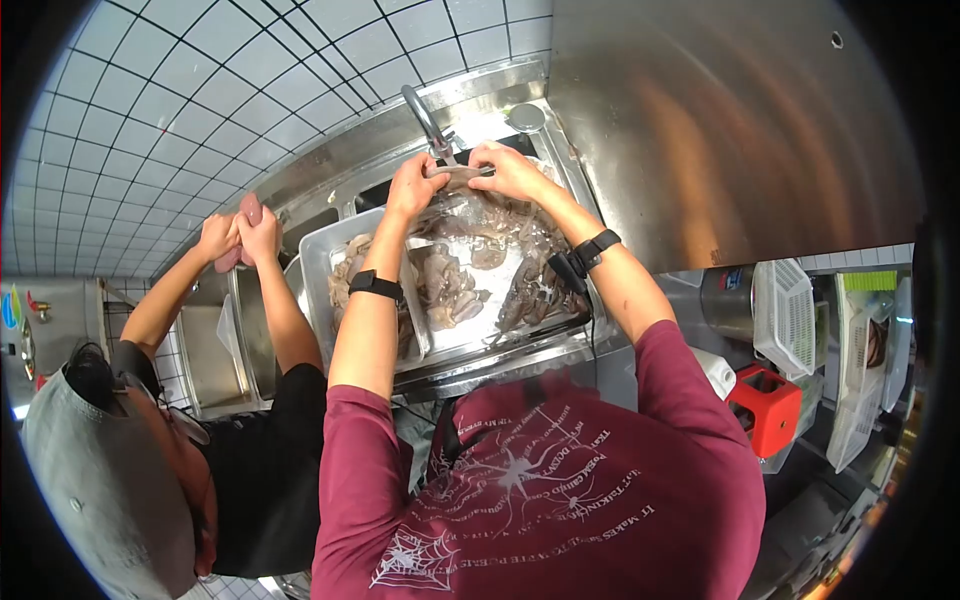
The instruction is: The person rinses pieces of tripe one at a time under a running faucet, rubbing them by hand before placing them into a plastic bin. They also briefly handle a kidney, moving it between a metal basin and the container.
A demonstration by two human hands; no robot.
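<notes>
My left hand (412, 187) and my right hand (507, 173) are side by side under the faucet (428, 118), fingers pinched. Between them they stretch a grey, floppy, slippery-looking piece (460, 175), one edge in each hand. Below lies the metal sink (500, 290) with many wet, grey-brown soft pieces (535, 285) spread in it. Left of these, partly behind my left forearm, a pale plastic tub (318, 240) holds more of the same pieces.
At my left, a co-worker in a dark shirt and grey cap (110, 480) grips a pinkish, elongated piece (250, 208). A steel panel (720, 130) borders the sink on the right. White baskets (785, 310) and a red holder (765, 410) stand at far right.
</notes>
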